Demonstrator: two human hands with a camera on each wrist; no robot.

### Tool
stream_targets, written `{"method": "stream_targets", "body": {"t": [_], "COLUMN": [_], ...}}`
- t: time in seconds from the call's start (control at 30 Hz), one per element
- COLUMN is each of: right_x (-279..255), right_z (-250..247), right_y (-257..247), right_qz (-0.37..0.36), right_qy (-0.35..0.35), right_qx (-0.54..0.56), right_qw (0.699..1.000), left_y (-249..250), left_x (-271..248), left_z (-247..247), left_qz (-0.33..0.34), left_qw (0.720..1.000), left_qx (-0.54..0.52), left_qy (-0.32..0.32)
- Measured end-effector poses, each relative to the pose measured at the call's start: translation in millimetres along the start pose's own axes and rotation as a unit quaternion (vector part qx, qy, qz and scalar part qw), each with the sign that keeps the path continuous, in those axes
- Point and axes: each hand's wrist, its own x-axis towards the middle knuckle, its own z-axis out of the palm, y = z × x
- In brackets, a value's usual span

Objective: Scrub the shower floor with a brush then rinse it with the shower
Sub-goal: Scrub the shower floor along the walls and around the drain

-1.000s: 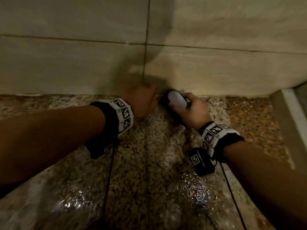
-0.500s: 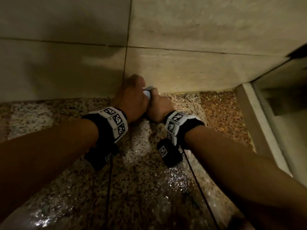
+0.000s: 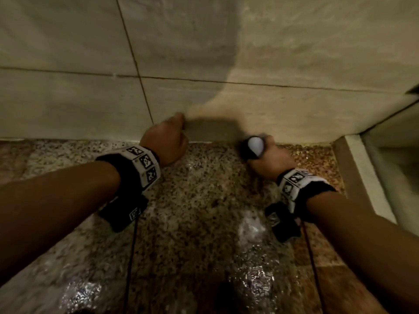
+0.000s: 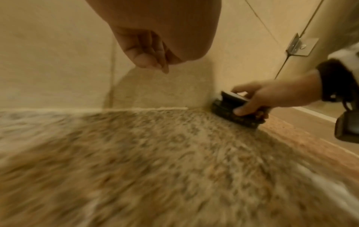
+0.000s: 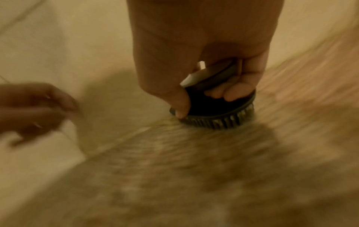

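A round black scrub brush (image 3: pixel 251 147) with a pale knob stands bristles-down on the speckled granite shower floor (image 3: pixel 204 211), close to the foot of the wall. My right hand (image 3: pixel 272 158) grips its knob from above; the right wrist view shows the fingers (image 5: pixel 231 93) wrapped under the knob and the thumb on the brush (image 5: pixel 217 112) rim. The left wrist view shows the brush (image 4: pixel 231 110) touching the floor at the wall joint. My left hand (image 3: pixel 167 139) hovers to the left by the wall, its fingers (image 4: pixel 147 56) curled in and holding nothing.
Beige wall tiles (image 3: pixel 272 53) rise straight behind both hands. A raised curb (image 3: pixel 362 177) and a glass door with a metal hinge (image 4: pixel 299 46) bound the floor on the right. Wet shiny patches (image 3: pixel 251 227) lie on the floor near me.
Half a second ago both hands were together at the wall. Since then my right hand has swept the brush to the right along the wall, and the left hand has stayed behind.
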Motion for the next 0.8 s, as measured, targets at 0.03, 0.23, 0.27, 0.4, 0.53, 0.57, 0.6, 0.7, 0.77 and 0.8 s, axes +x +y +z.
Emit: {"method": "stream_targets", "body": {"t": [0.03,0.23,0.27,0.4,0.53,0.57,0.6,0.7,0.77,0.8], "right_x": [3,-25,-35,-27,-4,-4,-3,-11,-23,-26], "right_z": [-6,76,84,78,23,10,3,12,33,46], "right_y": [8,-91,-107,-93,-22,-10,-4,-29,-72,-95], "right_qz": [0.003,-0.179,-0.194,-0.182,-0.019,0.032,0.075,0.056,-0.03,-0.072], "right_qy": [-0.001,-0.042,-0.061,-0.076,0.001,0.005,0.004,0.02,0.006,-0.007], "right_qx": [-0.011,-0.007,-0.007,0.002,0.005,0.017,0.029,0.025,-0.004,-0.019], "right_qw": [1.0,0.983,0.979,0.98,1.0,0.999,0.997,0.998,1.0,0.997], "left_y": [9,35,33,17,-1,-6,-11,-22,-24,-24], "left_x": [2,-1,-4,-13,-19,-18,-18,-16,-15,-15], "left_z": [1,8,8,8,8,6,4,0,-3,-4], "left_qz": [-0.004,-0.033,-0.038,0.039,-0.071,-0.077,-0.079,-0.087,-0.083,-0.079], "left_qw": [1.0,0.989,0.989,0.996,0.989,0.986,0.985,0.988,0.989,0.99], "left_qx": [0.009,0.059,0.069,0.083,0.07,0.08,0.08,0.054,0.041,0.038], "left_qy": [-0.018,-0.132,-0.128,-0.003,-0.109,-0.126,-0.132,-0.118,-0.112,-0.11]}}
